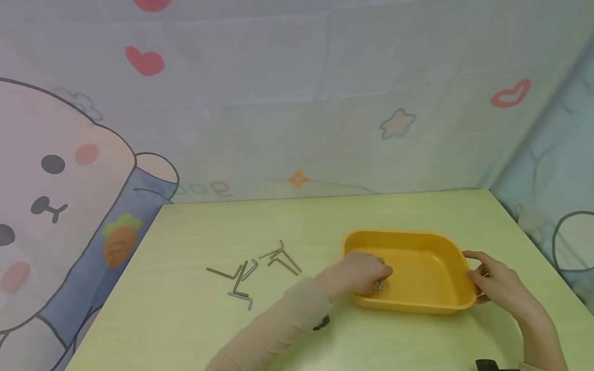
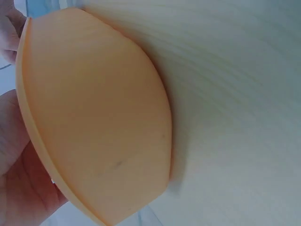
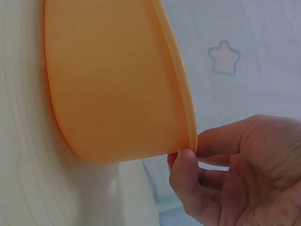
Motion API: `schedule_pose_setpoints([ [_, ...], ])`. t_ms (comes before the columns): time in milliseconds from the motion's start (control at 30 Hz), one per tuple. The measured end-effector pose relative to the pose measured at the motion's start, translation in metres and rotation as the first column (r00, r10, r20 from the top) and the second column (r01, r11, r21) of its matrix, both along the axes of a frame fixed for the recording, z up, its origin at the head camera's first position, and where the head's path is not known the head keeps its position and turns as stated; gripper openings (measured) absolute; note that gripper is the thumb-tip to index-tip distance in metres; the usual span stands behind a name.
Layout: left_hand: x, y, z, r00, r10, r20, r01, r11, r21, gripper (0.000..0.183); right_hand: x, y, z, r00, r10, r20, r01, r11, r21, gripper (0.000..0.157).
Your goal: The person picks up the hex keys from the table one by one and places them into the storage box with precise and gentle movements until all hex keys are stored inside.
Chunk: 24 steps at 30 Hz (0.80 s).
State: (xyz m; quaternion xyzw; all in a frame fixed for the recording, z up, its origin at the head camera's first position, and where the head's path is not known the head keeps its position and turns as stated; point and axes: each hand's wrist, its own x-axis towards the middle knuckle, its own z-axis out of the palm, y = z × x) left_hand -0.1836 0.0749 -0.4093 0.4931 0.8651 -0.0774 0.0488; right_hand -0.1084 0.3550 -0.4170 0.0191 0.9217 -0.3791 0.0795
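The tray point(image 1: 415, 277) is sitting on the counter point(image 1: 153, 330) in the lower right of the head frame, and both hands are working at it. Several hex keys point(image 1: 239, 278) are lying loose left of the frame's centre, some crossing or touching.

The likeliest trouble is the small metal piece point(image 1: 378, 285) slipping: the left hand point(image 1: 359, 271) seems to be pinching only a bit of it, most of which is hidden, so a loosening pinch could be dropping it. The wrist is also passing close over the tray's left rim, so a low pull could be snagging the rim and dragging the tray, especially if the other grip is giving way.

The left arm is slanting up from the bottom centre, its sleeve point(image 1: 283, 314) ending near the tray, with the fingers curling down inside. The right hand point(image 1: 497, 282) is reaching from the lower right corner, its thumb and fingers clamping the right rim between them.
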Motion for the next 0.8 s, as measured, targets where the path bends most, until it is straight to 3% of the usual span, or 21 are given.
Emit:
schedule_pose_setpoints([
  [500,0.016,-0.014,0.013,0.992,-0.046,-0.115,0.058,0.992,0.109,0.006,0.001,-0.001,0.001,1.000,-0.003,-0.002,0.003,1.000,-0.003,0.049],
  [800,0.023,-0.031,0.013,0.961,-0.057,-0.270,0.116,0.971,0.208,0.011,0.000,0.001,-0.001,1.000,-0.001,-0.007,0.001,1.000,-0.002,0.049],
])
